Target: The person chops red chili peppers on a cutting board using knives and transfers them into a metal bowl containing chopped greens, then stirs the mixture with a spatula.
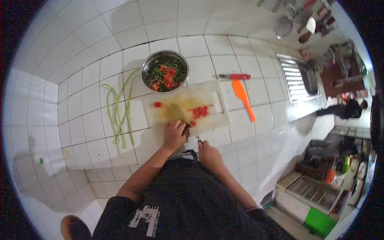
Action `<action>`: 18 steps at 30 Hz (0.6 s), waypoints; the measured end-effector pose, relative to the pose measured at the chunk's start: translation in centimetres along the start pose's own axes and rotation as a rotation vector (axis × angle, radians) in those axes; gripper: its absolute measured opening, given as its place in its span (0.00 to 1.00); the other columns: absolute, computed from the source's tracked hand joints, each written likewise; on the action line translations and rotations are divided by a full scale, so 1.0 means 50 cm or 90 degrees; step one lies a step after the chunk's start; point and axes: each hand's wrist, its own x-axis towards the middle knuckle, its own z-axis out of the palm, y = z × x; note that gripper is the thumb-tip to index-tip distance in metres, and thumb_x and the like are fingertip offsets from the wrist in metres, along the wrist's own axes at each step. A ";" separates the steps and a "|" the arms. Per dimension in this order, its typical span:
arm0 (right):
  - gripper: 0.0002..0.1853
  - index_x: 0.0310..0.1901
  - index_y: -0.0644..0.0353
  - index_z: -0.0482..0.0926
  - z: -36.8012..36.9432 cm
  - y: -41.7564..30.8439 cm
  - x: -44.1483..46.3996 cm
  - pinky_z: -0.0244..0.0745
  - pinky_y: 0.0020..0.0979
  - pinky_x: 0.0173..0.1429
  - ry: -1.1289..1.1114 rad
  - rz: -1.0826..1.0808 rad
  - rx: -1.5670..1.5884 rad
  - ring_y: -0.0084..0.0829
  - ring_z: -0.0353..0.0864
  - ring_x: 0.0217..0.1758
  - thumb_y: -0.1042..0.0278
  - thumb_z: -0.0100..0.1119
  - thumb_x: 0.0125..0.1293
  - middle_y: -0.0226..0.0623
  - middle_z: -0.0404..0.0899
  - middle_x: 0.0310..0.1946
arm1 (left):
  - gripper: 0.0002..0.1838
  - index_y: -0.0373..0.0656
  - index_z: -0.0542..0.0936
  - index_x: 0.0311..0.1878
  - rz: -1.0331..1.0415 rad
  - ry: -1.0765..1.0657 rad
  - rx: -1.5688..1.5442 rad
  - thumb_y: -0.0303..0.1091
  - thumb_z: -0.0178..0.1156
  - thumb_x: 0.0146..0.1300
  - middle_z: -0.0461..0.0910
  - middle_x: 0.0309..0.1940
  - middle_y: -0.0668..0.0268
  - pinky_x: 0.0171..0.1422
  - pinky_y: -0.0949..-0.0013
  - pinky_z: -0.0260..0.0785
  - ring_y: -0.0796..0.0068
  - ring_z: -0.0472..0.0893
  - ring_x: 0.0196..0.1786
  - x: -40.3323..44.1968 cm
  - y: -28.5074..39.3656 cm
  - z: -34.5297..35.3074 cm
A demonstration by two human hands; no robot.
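My left hand [174,135] is at the near edge of the stained cutting board [156,116], its fingers bent down over something dark reddish that is mostly hidden. To its right, my right hand [209,155] is closed round the dark handle of a knife [198,138], whose blade is hard to make out. Chopped red pieces [201,111] lie on the board, with a red piece [157,105] at its left. Behind the board sits a metal bowl [146,74] of chopped greens and red bits.
Long green stalks [129,108] lie left of the board. An orange spatula [243,96] and a red-handled knife [240,76] are on its right. Farther right are a sink [309,78] and a person [348,109] in dark clothes. Utensils hang on the wall.
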 end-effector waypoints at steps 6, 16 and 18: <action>0.21 0.43 0.64 0.70 0.064 0.025 0.065 0.72 0.65 0.41 0.044 -0.060 0.008 0.70 0.80 0.36 0.51 0.39 0.80 0.66 0.79 0.28 | 0.15 0.44 0.82 0.46 -0.015 -0.048 -0.007 0.36 0.68 0.56 0.78 0.45 0.60 0.62 0.49 0.62 0.56 0.77 0.53 -0.002 0.012 -0.019; 0.23 0.44 0.63 0.70 0.053 -0.003 0.106 0.76 0.63 0.39 0.060 -0.061 -0.035 0.68 0.82 0.36 0.47 0.39 0.80 0.67 0.81 0.30 | 0.16 0.44 0.79 0.51 -0.023 -0.040 -0.055 0.33 0.66 0.59 0.78 0.45 0.59 0.61 0.48 0.63 0.52 0.77 0.53 -0.016 -0.009 0.007; 0.24 0.45 0.62 0.69 0.047 0.001 0.106 0.78 0.61 0.38 0.058 -0.080 -0.057 0.65 0.84 0.35 0.45 0.38 0.80 0.66 0.82 0.30 | 0.16 0.44 0.79 0.51 -0.025 -0.037 -0.037 0.33 0.65 0.59 0.78 0.45 0.58 0.60 0.47 0.64 0.52 0.77 0.53 -0.018 -0.011 0.013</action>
